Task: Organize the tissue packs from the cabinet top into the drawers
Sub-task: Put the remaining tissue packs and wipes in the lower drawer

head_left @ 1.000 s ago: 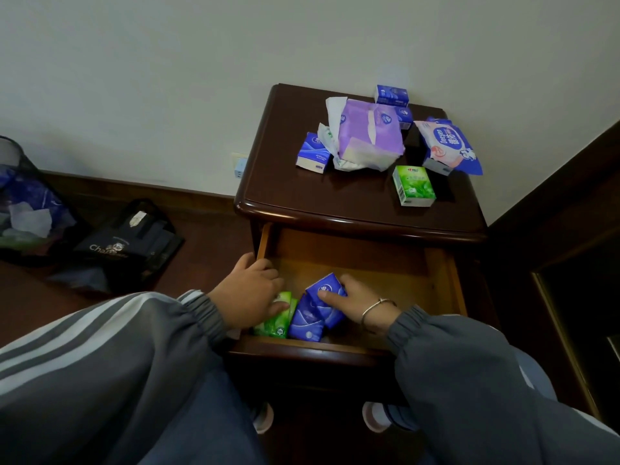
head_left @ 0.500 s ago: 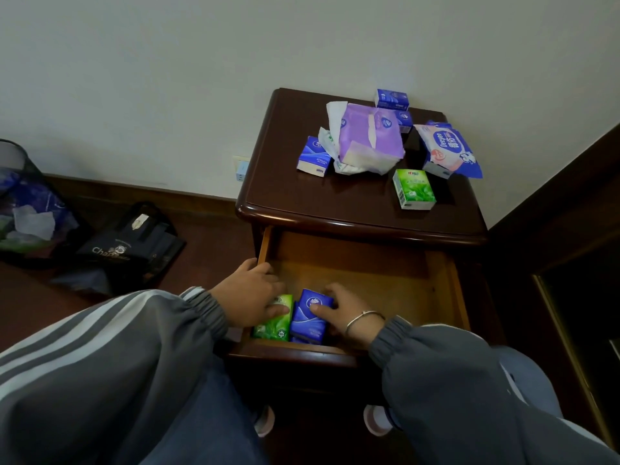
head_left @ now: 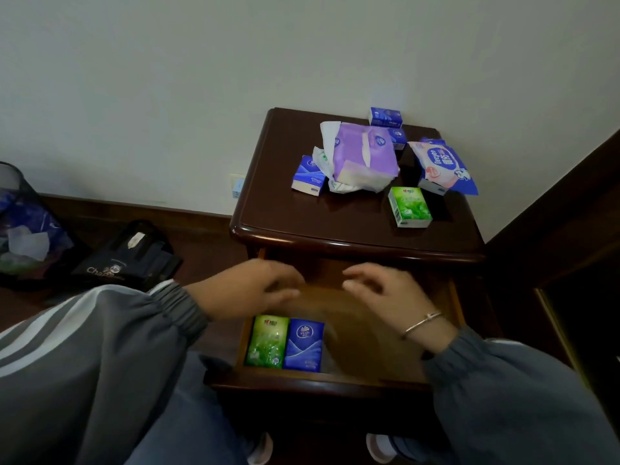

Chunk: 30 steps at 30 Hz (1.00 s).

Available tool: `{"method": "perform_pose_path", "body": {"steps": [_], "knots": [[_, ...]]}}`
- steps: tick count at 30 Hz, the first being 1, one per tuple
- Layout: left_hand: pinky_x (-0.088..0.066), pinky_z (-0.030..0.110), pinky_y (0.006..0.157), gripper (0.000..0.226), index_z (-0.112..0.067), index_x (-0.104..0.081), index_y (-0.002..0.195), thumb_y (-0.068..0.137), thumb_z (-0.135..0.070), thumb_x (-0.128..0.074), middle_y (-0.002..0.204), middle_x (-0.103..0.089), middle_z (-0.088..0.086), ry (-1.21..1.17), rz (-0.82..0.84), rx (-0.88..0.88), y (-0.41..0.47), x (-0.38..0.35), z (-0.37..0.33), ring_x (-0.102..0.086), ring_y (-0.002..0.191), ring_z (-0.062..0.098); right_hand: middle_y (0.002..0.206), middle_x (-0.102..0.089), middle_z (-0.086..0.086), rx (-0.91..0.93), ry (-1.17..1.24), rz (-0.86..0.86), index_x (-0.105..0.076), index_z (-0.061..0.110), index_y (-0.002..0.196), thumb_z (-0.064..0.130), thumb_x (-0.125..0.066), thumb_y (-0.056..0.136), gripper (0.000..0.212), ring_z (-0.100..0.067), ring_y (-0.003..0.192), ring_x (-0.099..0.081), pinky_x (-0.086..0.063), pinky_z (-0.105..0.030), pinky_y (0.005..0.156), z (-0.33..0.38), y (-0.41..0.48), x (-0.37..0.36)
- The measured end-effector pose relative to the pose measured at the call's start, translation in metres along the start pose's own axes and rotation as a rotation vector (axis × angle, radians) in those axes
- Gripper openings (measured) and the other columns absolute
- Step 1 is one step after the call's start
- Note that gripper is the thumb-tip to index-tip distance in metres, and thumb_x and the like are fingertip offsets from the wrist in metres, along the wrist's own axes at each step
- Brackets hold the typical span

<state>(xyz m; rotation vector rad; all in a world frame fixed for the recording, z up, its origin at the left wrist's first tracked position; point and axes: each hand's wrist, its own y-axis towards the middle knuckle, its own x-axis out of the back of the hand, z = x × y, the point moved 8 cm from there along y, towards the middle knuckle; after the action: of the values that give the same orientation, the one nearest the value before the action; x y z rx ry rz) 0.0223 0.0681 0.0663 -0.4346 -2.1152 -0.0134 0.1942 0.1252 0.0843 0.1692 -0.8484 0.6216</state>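
Fingers (head_left: 285,283) of my left hand (head_left: 248,290) hang loosely curled and hold nothing. My right hand (head_left: 385,297) mirrors it, thumb and fingertips a little apart and gripping nothing. Both are smeared by blur, so finer detail I cannot tell. They hover side by side, not touching, above the pulled-out drawer of lighter, matt brown wood (head_left: 369,330).

That drawer belongs to the dark, glossy wooden cabinet (head_left: 335,226), whose top has a rounded, polished lip. On the floor at its 9 o'clock stand a black mesh bin (head_left: 20,209) with crumpled plastic inside and a flat black fabric bag (head_left: 124,260).

On the cabinet top, the soft purple plastic tissue pack (head_left: 364,156) sits near the middle, torn open, with white tissue spilling at its 9 and 6 o'clock sides. At its 3 o'clock lies the floppy white, pink and blue wet-wipe pouch (head_left: 443,166). At 5 o'clock is the boxy green tissue pack (head_left: 410,207), well apart from the rest. At 8 o'clock the blue rectangular pack (head_left: 308,177) touches the spilled tissue. At 1 o'clock, by the wall, are two small blue boxes (head_left: 385,116).

Inside the drawer, at its 7 o'clock corner, the flat shiny green pack (head_left: 266,342) and the flat blue pack (head_left: 303,345) lie side by side, edges touching.

A thin metal bangle (head_left: 422,325) circles my right wrist.
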Motion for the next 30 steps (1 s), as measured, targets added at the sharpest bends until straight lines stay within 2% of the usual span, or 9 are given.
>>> {"method": "perform_pose_path", "body": {"steps": [2,4,7,11,16,22,25,28,30], "knots": [[-0.043,0.004,0.073,0.021,-0.034,-0.062,0.112,0.093,-0.038,-0.053,0.096,-0.06,-0.026,-0.073,-0.24,0.004,0.01,0.041,-0.005,-0.057,0.092,-0.013,0.094,-0.069,0.003,0.022,-0.006,-0.332,-0.069,0.017,0.101,0.022,-0.065,0.086,0.017,-0.007,0.085,-0.06,-0.037,-0.001,0.07,-0.003,0.01,0.064],[-0.041,0.007,0.068,0.015,-0.029,-0.062,0.105,0.094,-0.033,-0.053,0.093,-0.061,-0.018,-0.107,-0.503,0.09,0.025,0.078,0.001,-0.058,0.085,-0.006,0.105,-0.068,-0.008,-0.065,-0.046,-0.546,-0.066,0.01,0.106,0.017,-0.062,0.087,0.02,-0.015,0.092,-0.06,-0.044,-0.019,0.081,-0.017,0.025,0.107],[-0.044,0.018,0.076,0.03,-0.016,-0.058,0.118,0.094,-0.033,-0.055,0.11,-0.062,0.0,-0.159,-0.701,0.362,0.06,0.107,0.026,-0.058,0.092,0.008,0.127,-0.055,-0.018,-0.238,-0.158,-0.546,-0.051,0.006,0.127,0.022,-0.057,0.09,0.04,-0.033,0.116,-0.052,-0.044,-0.039,0.094,-0.038,0.055,0.118],[-0.043,0.038,0.099,0.06,-0.006,-0.043,0.134,0.09,-0.042,-0.059,0.137,-0.046,0.015,-0.319,-0.613,0.64,0.102,0.098,0.056,-0.049,0.122,0.028,0.135,-0.043,-0.021,-0.376,-0.274,-0.387,-0.038,0.006,0.134,0.03,-0.054,0.091,0.052,-0.04,0.121,-0.044,-0.04,-0.045,0.094,-0.05,0.078,0.091],[-0.046,0.046,0.099,0.064,-0.006,-0.046,0.128,0.08,-0.041,-0.072,0.132,-0.05,0.015,-0.359,-0.58,0.715,0.123,0.094,0.058,-0.052,0.119,0.031,0.135,-0.04,-0.021,-0.46,-0.172,-0.43,-0.034,0.009,0.134,0.029,-0.068,0.082,0.066,-0.041,0.123,-0.041,-0.037,-0.044,0.1,-0.057,0.082,0.094],[-0.047,0.026,0.045,0.05,0.001,-0.051,0.119,0.076,-0.003,-0.075,0.081,-0.059,0.012,-0.78,-0.491,0.788,0.113,0.09,0.059,-0.058,0.061,0.02,0.134,-0.046,-0.018,-0.484,0.024,-0.396,-0.033,0.009,0.137,0.033,-0.08,0.069,0.087,-0.036,0.121,-0.047,-0.041,-0.04,0.097,-0.075,0.071,0.101],[-0.04,0.026,0.05,0.048,0.0,-0.049,0.123,0.079,-0.004,-0.068,0.087,-0.055,0.012,-0.81,-0.605,0.839,0.089,0.094,0.065,-0.049,0.061,0.017,0.122,-0.059,-0.014,-0.453,0.092,-0.463,-0.051,0.009,0.124,0.031,-0.079,0.069,0.065,-0.029,0.108,-0.056,-0.047,-0.038,0.09,-0.079,0.06,0.103],[-0.05,0.028,0.063,0.053,-0.004,-0.044,0.129,0.081,-0.009,-0.065,0.113,-0.056,0.012,-0.932,-0.79,0.759,0.069,0.096,0.068,-0.059,0.084,0.02,0.112,-0.066,-0.008,-0.366,0.266,-0.627,-0.058,0.012,0.119,0.03,-0.078,0.07,0.055,-0.021,0.098,-0.063,-0.052,-0.035,0.085,-0.069,0.046,0.103],[-0.057,0.035,0.078,0.051,-0.008,-0.042,0.127,0.082,-0.01,-0.065,0.118,-0.058,0.01,-1.023,-0.788,0.644,0.066,0.091,0.057,-0.063,0.098,0.023,0.103,-0.066,0.004,-0.249,0.435,-0.656,-0.056,0.019,0.121,0.033,-0.079,0.069,0.058,-0.007,0.087,-0.063,-0.053,-0.018,0.072,-0.048,0.044,0.098]]}}
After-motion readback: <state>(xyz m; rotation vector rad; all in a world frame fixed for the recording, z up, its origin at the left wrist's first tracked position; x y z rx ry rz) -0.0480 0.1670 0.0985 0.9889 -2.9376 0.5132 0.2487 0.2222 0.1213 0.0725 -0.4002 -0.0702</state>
